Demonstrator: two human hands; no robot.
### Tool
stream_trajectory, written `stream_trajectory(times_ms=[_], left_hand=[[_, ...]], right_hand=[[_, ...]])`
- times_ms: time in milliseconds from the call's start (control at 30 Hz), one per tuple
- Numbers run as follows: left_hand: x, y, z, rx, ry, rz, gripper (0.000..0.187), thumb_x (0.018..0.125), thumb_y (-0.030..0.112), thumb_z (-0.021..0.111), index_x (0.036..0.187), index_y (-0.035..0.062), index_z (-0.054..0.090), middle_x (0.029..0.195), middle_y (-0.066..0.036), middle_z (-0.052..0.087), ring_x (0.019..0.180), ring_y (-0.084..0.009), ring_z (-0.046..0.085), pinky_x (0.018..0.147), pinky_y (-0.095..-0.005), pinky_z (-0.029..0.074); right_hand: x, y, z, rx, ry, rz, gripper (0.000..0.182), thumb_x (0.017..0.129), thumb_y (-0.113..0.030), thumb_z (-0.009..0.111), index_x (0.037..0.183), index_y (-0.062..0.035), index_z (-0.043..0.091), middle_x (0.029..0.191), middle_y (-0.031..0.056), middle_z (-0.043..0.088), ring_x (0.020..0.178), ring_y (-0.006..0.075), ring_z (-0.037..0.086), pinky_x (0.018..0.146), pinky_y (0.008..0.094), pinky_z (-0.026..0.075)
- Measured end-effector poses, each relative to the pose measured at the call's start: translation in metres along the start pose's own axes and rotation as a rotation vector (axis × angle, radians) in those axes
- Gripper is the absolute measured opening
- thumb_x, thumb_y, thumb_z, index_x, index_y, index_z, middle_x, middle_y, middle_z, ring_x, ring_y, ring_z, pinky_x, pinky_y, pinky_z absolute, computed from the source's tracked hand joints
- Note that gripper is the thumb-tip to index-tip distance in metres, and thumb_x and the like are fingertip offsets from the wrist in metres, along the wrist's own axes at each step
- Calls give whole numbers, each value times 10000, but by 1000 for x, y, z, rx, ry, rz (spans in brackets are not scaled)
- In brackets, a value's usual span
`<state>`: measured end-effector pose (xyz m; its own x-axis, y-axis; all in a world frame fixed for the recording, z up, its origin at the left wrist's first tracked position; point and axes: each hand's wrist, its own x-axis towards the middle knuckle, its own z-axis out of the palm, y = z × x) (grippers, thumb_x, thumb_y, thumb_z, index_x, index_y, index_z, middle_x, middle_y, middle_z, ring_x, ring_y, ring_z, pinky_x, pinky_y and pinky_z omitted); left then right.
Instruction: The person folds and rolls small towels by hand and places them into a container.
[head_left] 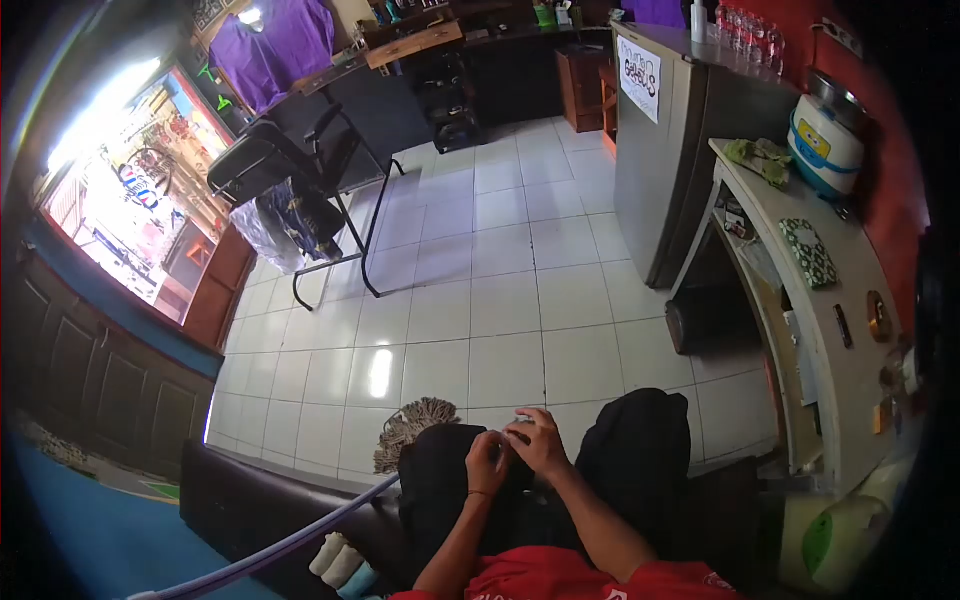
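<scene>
Seated figure: left hand (487, 462) and right hand (540, 440) pinched a small pale object (519, 421) over the knees; fine fingering was under way; steady grip required next.

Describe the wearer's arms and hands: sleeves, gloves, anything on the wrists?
Both hands bare, no gloves. Short red sleeves leave the forearms uncovered. The left hand has a thin dark band at the wrist; nothing visible on the right hand or its wrist.
</scene>
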<state>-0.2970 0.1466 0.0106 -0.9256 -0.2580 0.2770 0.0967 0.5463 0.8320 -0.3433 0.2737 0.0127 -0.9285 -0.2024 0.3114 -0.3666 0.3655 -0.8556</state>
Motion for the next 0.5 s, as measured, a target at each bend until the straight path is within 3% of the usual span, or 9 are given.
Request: stream_trajectory(times_ms=[133, 167, 200, 233, 267, 367, 433, 500], left_hand=[[-1, 0, -6, 128, -6, 78, 135, 792, 71, 653, 877, 32, 556, 800, -122, 598, 724, -245, 613, 663, -328, 484], [-2, 1, -7, 129, -3, 64, 135, 792, 71, 653, 877, 32, 556, 800, -122, 598, 724, -245, 613, 663, -328, 484], [-2, 4, -9, 37, -32, -69, 153, 804, 79, 650, 906, 30, 547, 792, -120, 600, 709, -230, 618, 651, -322, 486], [-3, 6, -10, -56, -56, -203, 172, 816, 88, 648, 935, 29, 539, 785, -118, 601, 695, -215, 623, 639, -316, 487], [-2, 2, -8, -86, -50, -150, 234, 833, 106, 641, 1027, 38, 528, 761, -98, 601, 655, -188, 614, 613, -303, 483], [-2, 2, -2, -151, -82, -143, 314, 832, 120, 641, 1115, 56, 519, 789, -87, 608, 649, -196, 604, 618, -296, 486], [-5, -2, -4, -201, -98, -219, 369, 822, 134, 645, 1162, 68, 518, 872, -105, 614, 740, -229, 617, 686, -313, 496], [-2, -4, -5, -14, -78, 17, 338, 811, 84, 650, 1127, 41, 539, 831, -92, 553, 738, -172, 598, 705, -282, 487]], right_hand=[[4, -19, -2, -130, 153, -130, 137, 724, -119, 699, 859, -107, 720, 1045, 117, 603, 1025, 327, 544, 891, 416, 434], [6, -21, -4, -135, 179, -193, 131, 722, -109, 699, 851, -108, 723, 1038, 113, 601, 1021, 326, 544, 886, 412, 436], [7, -27, -8, -113, 176, -278, 135, 747, -76, 674, 880, -76, 698, 1018, 105, 602, 990, 305, 558, 863, 393, 444], [6, -28, -7, -110, 158, -279, 135, 747, -76, 674, 880, -76, 698, 1018, 105, 602, 990, 305, 558, 863, 393, 444], [5, -28, -5, -70, 156, -239, 126, 766, -68, 660, 891, -55, 670, 1010, 105, 606, 970, 306, 566, 847, 388, 452], [4, -28, -6, -43, 124, -229, 94, 824, -51, 615, 912, -20, 601, 937, 111, 621, 865, 303, 600, 761, 373, 482], [3, -30, -5, 30, 163, -144, 71, 846, -53, 600, 909, -22, 604, 894, 129, 625, 831, 303, 610, 719, 371, 495], [7, -31, -3, 19, 210, -201, 70, 854, -47, 591, 916, -14, 598, 872, 135, 630, 790, 297, 622, 679, 358, 504]])
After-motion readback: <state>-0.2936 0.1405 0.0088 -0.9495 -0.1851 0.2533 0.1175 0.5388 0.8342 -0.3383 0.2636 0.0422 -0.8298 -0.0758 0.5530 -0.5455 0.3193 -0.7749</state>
